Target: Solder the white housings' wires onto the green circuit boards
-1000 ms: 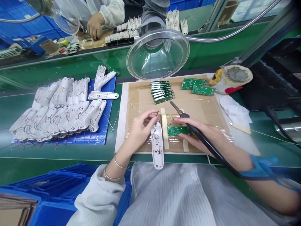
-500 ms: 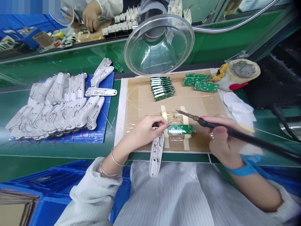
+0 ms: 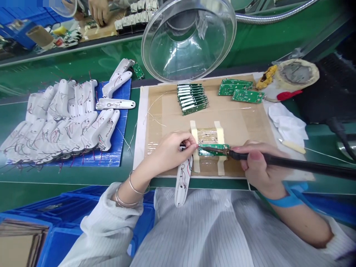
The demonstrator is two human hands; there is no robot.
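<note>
My right hand is closed around a soldering iron, its tip lying over the left part of a green circuit board. That board rests between two strips of pale tape on the cardboard mat. At its left end my left hand pinches what looks like a thin red wire, mostly covered by thumb and finger. Below this hand a white plastic housing with red and dark wires inside reaches over the table's front edge. Its upper end is hidden by the hand.
White wired housings crowd a blue sheet at left. Stacked boards and loose boards lie at the mat's back. A clear funnel hood hangs above. A round solder pot-like container and white tissue are at right. Across the bench is another person's hand.
The soldering iron has come down and left, from above the board onto its left part. My left hand keeps its pinch at the board's end. The view has shifted slightly.
</note>
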